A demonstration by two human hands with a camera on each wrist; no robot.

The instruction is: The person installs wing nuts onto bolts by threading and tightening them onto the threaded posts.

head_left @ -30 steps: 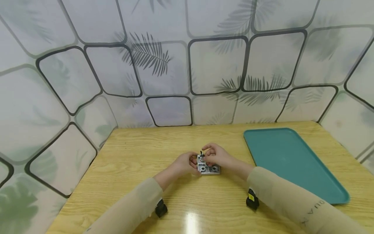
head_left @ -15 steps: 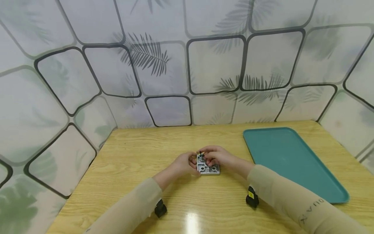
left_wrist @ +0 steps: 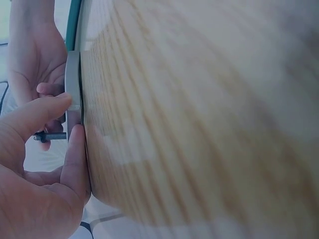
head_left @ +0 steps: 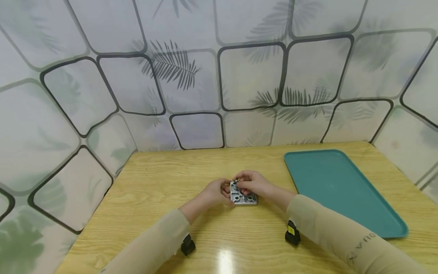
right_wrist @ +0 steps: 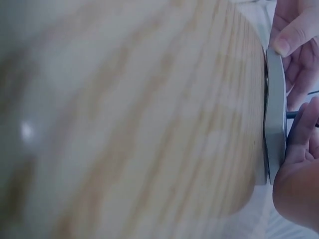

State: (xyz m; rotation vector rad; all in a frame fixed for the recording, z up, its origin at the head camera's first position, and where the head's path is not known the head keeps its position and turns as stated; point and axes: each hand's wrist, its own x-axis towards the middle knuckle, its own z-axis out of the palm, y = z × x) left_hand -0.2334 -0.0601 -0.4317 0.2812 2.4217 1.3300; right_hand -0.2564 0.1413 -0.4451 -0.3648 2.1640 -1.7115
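Observation:
A square, silver-grey metal plate (head_left: pixel 243 202) with recesses and round holes lies on the wooden table. My left hand (head_left: pixel 216 191) grips its left side, thumb on the near edge. From the plate's far left corner a threaded bolt (left_wrist: pixel 54 136) with a dark head sticks up. My right hand (head_left: pixel 256 183) reaches over the plate from the right, its fingers curled and pinching at the bolt. In the right wrist view the bolt's shank (right_wrist: pixel 292 114) runs in between the fingers; their exact contact is partly hidden.
A teal tray (head_left: pixel 337 186) lies on the right side of the table (head_left: pixel 171 171). Behind the table hangs a patterned cloth (head_left: pixel 195 91). Dark wrist devices (head_left: pixel 292 233) sit under both sleeves.
My right hand's fingers were spread near the bolt, then closed over it, and now sit slightly shifted around it. The left hand and the plate stay in place.

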